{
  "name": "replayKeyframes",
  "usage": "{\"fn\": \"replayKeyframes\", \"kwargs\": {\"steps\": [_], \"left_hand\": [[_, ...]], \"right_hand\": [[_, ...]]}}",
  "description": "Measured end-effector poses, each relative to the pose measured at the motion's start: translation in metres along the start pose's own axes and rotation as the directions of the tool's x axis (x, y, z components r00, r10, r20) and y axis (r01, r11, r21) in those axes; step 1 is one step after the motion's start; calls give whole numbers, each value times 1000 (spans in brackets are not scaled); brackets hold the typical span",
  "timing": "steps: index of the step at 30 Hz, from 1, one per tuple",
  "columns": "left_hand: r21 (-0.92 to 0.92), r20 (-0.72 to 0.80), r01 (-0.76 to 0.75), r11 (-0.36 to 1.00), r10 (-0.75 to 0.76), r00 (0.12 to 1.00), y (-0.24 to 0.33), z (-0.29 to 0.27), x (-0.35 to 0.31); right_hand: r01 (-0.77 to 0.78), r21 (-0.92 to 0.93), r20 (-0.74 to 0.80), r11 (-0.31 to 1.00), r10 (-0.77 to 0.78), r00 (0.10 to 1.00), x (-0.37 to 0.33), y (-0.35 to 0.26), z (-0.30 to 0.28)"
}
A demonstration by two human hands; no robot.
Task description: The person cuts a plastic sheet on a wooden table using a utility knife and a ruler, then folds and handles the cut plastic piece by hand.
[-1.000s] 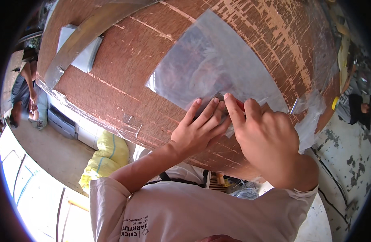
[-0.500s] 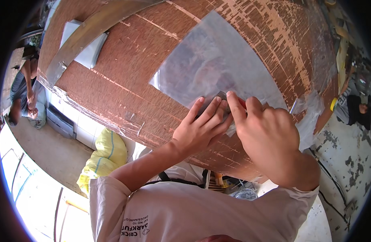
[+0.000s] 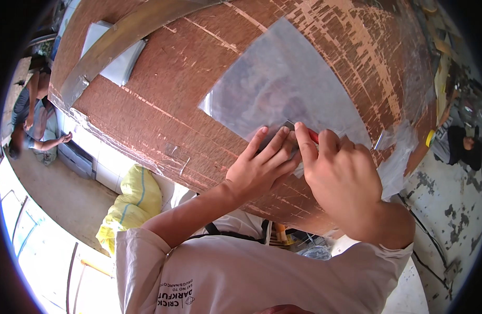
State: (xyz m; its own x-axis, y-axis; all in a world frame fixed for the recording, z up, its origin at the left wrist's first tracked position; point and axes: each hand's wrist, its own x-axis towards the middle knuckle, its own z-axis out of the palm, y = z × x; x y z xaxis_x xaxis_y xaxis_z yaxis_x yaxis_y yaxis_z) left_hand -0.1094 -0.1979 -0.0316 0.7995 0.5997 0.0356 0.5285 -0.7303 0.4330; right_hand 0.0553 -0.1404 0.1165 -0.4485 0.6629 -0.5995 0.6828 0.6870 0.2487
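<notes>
A translucent plastic sheet [image 3: 283, 68] lies flat on the worn brown wooden board. My left hand [image 3: 264, 162] has its fingers spread and pressed on the sheet's near edge, over a dark flat strip [image 3: 289, 125] that shows only in part between the hands. My right hand [image 3: 340, 165] is closed around a red-handled tool [image 3: 313, 136], probably a cutter knife, with the index finger stretched along it. The right fingertip is close beside the left fingers. The tool's working tip is hidden or too small to make out.
A long curved-looking strip [image 3: 110, 47] crosses a stack of white sheets [image 3: 120, 65] at the far left. Crumpled clear plastic [image 3: 398, 152] hangs at the board's right edge. A yellow sack [image 3: 136, 193] stands below left. Another person [image 3: 34, 110] sits at the left.
Both hands stay almost in place on the sheet, the right one shifted very slightly. The view has moved a little. At the left, the other person's hands have moved apart.
</notes>
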Motion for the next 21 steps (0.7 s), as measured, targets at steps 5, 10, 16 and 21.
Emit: {"fn": "replayKeyframes", "kwargs": {"steps": [5, 10, 16, 21], "left_hand": [[13, 4, 2, 1000, -2, 1000, 0, -2, 2], [2, 3, 13, 1000, -13, 1000, -1, -3, 0], [3, 9, -10, 1000, 10, 1000, -1, -1, 0], [-13, 0, -9, 1000, 9, 1000, 1, -1, 0]], "right_hand": [[-206, 139, 165, 969, 183, 969, 2, -14, -14], [-66, -86, 60, 994, 72, 996, 3, -13, -14], [126, -317, -94, 940, -163, 982, 11, 11, -1], [26, -203, -164, 979, -61, 985, 6, 10, 10]]}}
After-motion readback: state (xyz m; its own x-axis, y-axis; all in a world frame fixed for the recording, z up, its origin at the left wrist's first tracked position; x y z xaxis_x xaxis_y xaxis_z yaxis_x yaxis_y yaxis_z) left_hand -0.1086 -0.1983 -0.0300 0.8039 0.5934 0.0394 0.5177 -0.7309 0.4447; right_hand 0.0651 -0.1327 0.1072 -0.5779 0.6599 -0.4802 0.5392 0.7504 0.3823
